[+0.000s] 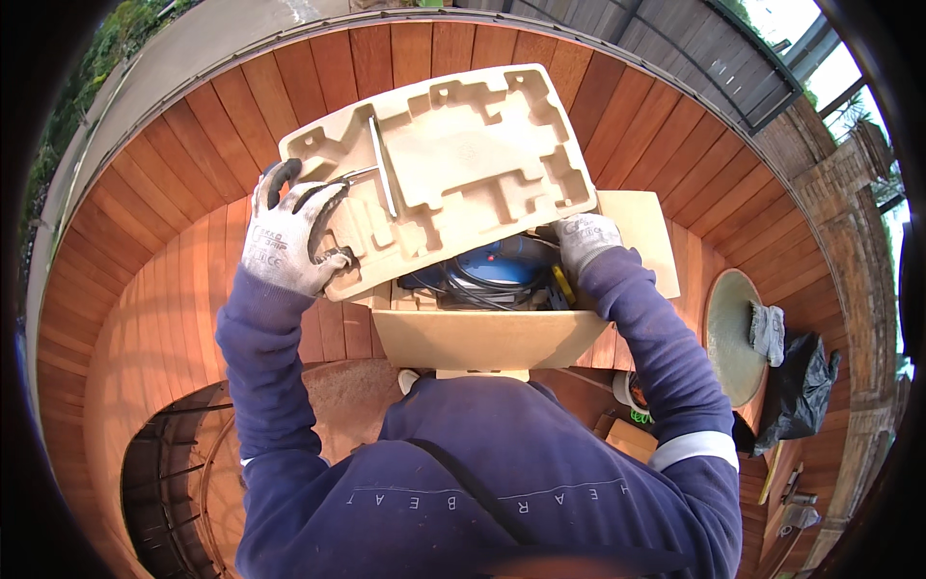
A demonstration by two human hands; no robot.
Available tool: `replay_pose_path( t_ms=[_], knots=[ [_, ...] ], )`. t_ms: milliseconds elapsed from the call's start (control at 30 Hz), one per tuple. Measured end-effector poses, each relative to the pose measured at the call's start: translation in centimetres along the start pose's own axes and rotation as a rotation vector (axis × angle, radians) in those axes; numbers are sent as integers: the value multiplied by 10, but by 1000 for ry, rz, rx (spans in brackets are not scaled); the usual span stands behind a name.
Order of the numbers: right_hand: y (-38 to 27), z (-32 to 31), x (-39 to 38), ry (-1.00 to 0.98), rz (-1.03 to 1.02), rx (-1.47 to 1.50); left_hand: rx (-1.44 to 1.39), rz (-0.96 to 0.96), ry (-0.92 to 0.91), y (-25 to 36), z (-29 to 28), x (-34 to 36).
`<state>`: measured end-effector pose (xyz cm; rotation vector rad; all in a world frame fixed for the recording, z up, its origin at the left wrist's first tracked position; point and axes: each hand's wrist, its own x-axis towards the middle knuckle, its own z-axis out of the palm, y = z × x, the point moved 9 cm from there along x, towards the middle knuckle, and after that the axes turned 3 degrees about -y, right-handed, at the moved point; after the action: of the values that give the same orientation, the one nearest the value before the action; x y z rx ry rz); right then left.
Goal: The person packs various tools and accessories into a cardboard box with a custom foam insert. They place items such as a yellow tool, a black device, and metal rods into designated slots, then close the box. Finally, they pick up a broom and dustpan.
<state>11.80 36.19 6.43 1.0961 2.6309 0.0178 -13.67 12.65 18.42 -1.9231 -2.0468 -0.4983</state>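
My left hand (295, 232), in a pale work glove with dark fingertips, grips the left end of a tilted moulded beige tray (461, 145). A slender metal bar with a crosspiece (381, 164) lies on the tray beside those fingers. My gloved right hand (588, 241) is at the tray's right lower edge, fingers bent and partly hidden beneath it, so what they hold is unclear. Under the tray an open cardboard box (482, 333) holds a blue power tool (492, 262), a coiled black cord (458, 289) and a small yellow item (561, 285).
A curved wooden bench (164, 212) surrounds me, with a dark railed opening (164, 482) at lower left. At right are an oval greenish pan (728, 338), a grey cloth (767, 336) and a black plastic bag (801, 386). A dark slatted structure (714, 58) stands beyond.
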Motion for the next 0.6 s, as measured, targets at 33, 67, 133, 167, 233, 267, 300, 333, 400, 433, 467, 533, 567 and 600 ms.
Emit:
replay_pose_path(
  t_ms=[33,67,133,167,233,267,300,333,400,433,467,533,567,600],
  knots=[
    [-6,-13,-28,-85,17,-25,-16,-11,-7,-1,1,1],
    [0,-22,-50,19,-14,44,-30,-21,-16,-1,1,3],
    [20,-42,-101,211,-141,203,-64,-43,-35,-4,2,4],
    [25,-61,-126,301,-230,298,-84,-45,-45,-6,3,7],
    [37,-90,-155,217,-200,654,-127,-21,-64,-10,2,9],
    [42,-101,-160,270,-221,861,-156,5,-65,-11,3,11],
    [44,-112,-161,326,-240,1067,-185,32,-66,-12,4,13],
    [39,-126,-157,515,-318,1252,-183,68,-60,-13,5,12],
    [17,-153,-140,730,-327,1009,-183,106,-119,-12,7,16],
    [4,-162,-127,796,-340,824,-181,124,-147,-12,7,18],
    [-13,-170,-115,825,-319,630,-203,145,-172,-13,9,20],
    [-42,-176,-86,862,-329,359,-229,195,-181,-14,12,24],
    [-52,-174,-75,874,-351,282,-241,219,-188,-14,10,26],
    [-53,-169,-68,909,-379,270,-262,208,-198,-13,12,27]
  ],
)
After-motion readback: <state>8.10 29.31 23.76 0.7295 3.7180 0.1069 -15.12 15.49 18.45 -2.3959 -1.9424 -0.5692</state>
